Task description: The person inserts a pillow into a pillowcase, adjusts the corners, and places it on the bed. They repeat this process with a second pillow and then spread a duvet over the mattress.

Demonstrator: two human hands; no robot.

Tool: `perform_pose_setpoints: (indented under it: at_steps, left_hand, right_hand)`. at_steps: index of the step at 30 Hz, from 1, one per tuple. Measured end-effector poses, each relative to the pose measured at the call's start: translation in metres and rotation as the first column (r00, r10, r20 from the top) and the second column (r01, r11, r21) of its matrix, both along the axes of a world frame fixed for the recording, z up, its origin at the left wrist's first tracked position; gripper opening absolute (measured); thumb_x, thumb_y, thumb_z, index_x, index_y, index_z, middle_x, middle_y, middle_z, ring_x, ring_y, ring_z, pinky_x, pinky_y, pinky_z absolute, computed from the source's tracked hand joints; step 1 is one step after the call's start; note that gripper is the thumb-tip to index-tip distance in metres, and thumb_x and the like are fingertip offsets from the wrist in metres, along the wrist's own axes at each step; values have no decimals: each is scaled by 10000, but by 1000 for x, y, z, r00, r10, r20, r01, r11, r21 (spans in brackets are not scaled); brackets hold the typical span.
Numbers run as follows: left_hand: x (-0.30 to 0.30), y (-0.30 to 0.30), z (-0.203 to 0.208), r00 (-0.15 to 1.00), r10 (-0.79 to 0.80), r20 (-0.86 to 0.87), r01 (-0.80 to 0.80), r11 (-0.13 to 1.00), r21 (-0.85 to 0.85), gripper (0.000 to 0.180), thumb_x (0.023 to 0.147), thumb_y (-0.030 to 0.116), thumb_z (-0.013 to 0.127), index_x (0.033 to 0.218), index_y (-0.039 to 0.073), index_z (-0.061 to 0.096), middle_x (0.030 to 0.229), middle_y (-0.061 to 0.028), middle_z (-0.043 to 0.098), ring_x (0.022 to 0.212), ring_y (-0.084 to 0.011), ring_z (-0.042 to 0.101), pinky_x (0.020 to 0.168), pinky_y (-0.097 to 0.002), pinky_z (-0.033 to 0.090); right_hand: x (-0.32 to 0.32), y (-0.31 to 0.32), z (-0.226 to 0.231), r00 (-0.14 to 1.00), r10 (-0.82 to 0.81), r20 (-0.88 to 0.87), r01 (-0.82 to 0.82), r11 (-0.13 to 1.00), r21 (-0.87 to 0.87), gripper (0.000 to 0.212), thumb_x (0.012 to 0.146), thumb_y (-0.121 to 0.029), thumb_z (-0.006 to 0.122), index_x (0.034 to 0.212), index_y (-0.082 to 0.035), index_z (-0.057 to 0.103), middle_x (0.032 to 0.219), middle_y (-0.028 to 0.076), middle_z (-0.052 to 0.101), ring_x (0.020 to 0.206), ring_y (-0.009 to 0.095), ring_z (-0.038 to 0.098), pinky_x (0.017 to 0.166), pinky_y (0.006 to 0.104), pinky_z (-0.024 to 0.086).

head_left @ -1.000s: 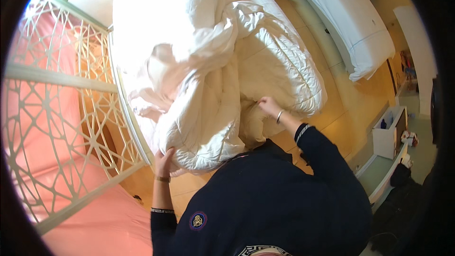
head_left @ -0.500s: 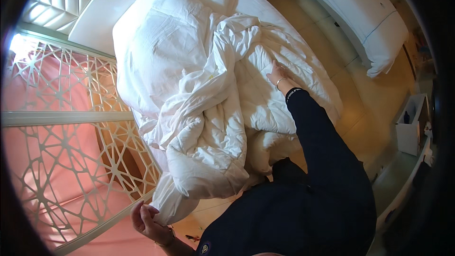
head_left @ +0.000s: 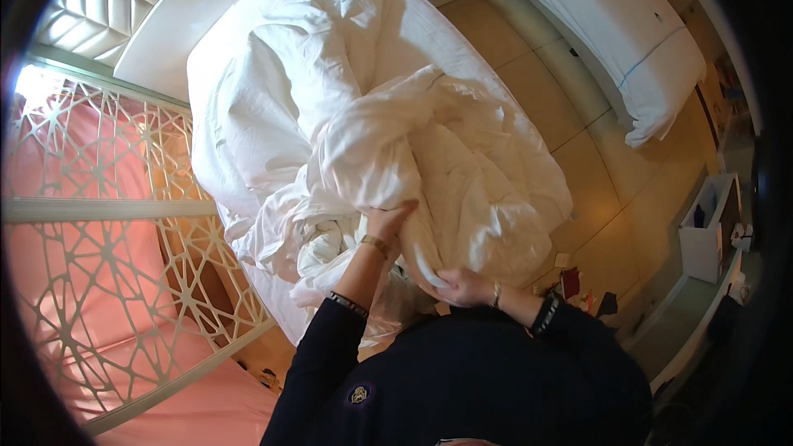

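A white duvet point(head_left: 462, 173) lies bunched and twisted across the bed point(head_left: 504, 83), its near part gathered towards my body. My right hand point(head_left: 467, 287) is closed on the duvet's near edge, pulling a fold taut. Further in and to the left, my left hand point(head_left: 390, 223) has its fingers in the duvet's bunched fabric, closed round a part of it; its fingertips are partly hidden. Below my left wrist, looser folds of thin white cloth point(head_left: 322, 252) hang at the bed's near end.
A white lattice screen point(head_left: 99, 206) with pink fabric behind it runs along the left. At the far right is another white-covered bed point(head_left: 603, 25), across a tiled floor point(head_left: 570, 149). A white box point(head_left: 706, 235) and several small items point(head_left: 570, 281) lie to the right.
My left hand has come from the lower left up to the duvet's middle. The right hand has drawn back towards my body and grips the edge. The duvet's near part is lifted and rebunched.
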State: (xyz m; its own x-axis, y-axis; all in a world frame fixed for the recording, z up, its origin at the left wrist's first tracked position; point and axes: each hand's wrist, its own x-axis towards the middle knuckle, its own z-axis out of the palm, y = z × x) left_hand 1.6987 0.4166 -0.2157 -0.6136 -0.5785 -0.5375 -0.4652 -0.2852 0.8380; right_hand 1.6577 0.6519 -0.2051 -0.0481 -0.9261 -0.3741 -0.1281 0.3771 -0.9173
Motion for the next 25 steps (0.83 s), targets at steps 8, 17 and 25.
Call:
perform_pose_setpoints:
  at_steps: [8, 17, 25]
  left_hand:
    - [54, 45, -18, 999, -15, -39, 10, 993, -118, 469, 737, 19, 585, 1204, -4, 557, 1033, -64, 647, 913, -152, 605, 783, -283, 497]
    - [163, 111, 40, 998, 66, -24, -68, 986, -154, 562, 728, 26, 604, 1267, -44, 464, 1097, -111, 624, 1008, -174, 580, 851, -281, 470]
    - [239, 137, 41, 989, 147, 13, -145, 984, -104, 622, 749, 53, 596, 1333, -16, 393, 1074, -122, 628, 813, -149, 594, 693, -291, 504]
  right_hand:
    - [-36, 11, -25, 919, -394, 22, 388, 912, 133, 527, 805, -306, 729, 1234, -56, 553, 831, 122, 664, 755, 215, 639, 655, 309, 485]
    - [-52, -153, -28, 766, -127, -630, 11, 983, -186, 748, 801, -98, 581, 1473, -135, 256, 1288, 229, 510, 1051, 412, 586, 855, 420, 505]
    - [-103, -256, 16, 584, 378, -719, -378, 910, 172, 394, 655, -198, 710, 1029, -83, 673, 858, 175, 693, 808, 286, 685, 728, 429, 534]
